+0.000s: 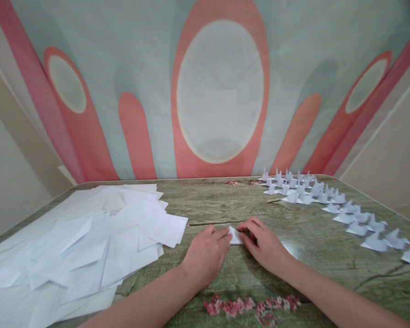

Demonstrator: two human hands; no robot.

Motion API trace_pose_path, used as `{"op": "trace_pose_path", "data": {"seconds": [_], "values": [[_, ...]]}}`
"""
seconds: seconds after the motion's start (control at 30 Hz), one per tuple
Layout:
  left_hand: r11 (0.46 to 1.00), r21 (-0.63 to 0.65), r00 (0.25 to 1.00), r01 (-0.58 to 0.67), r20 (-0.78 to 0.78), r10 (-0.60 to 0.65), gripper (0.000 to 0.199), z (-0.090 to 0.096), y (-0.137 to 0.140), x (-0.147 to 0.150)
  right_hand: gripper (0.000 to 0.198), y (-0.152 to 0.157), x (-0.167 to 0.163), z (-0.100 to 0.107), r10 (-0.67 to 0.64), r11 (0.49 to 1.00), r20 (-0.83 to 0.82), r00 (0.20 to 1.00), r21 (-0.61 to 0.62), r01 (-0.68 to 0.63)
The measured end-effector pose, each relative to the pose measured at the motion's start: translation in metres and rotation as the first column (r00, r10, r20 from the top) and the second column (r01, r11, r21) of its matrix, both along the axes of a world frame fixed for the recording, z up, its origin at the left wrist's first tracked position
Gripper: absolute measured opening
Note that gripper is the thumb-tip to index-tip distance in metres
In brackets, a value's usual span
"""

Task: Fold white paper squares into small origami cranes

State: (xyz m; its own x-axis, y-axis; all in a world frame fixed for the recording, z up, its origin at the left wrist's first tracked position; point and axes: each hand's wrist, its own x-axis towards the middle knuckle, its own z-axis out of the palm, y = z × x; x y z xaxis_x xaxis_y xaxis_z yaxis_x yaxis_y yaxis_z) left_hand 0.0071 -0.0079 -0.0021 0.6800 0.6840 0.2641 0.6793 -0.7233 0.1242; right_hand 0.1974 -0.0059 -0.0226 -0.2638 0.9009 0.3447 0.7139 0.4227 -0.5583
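Note:
A small folded piece of white paper [235, 237] lies on the table in front of me, its visible part roughly triangular. My left hand [207, 251] grips its left side, fingers pressed together and covering that edge. On the opposite side, my right hand [264, 243] pinches the paper between thumb and curled fingers. Both hands rest low over the tabletop, and the paper's outer corners are hidden under the fingertips.
Loose white sheets [123, 241] spread in a messy pile across the left side. Several folded paper cranes [350, 208] stand in rows along the right and far right. The wood-patterned table [205, 200] carries a pink flower print [249, 306] and meets a patterned backdrop [220, 171] behind.

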Motion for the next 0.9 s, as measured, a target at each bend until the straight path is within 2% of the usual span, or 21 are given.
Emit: {"op": "trace_pose_path", "data": {"seconds": [0.2,0.4,0.73,0.9], "values": [[1.0,0.009,1.0,-0.011,-0.008,0.011,0.028,0.0,0.0,0.0,0.022,-0.003,0.001,0.0,0.059,0.995,0.073,0.996,0.076,-0.064],[1.0,-0.009,1.0,-0.014,-0.017,0.014,0.027,0.0,-0.001,0.0,0.019,-0.007,0.0,0.001,0.07,0.99,0.186,0.98,0.107,-0.091],[1.0,0.005,0.997,-0.025,-0.079,0.026,0.033,0.004,-0.003,0.001,0.019,-0.01,0.003,0.001,0.078,0.987,0.225,0.971,0.123,-0.108],[0.999,0.013,0.994,-0.032,-0.106,0.033,0.035,0.004,-0.003,0.002,0.02,-0.017,0.005,0.003,0.063,0.982,0.318,0.946,0.148,-0.115]]}}
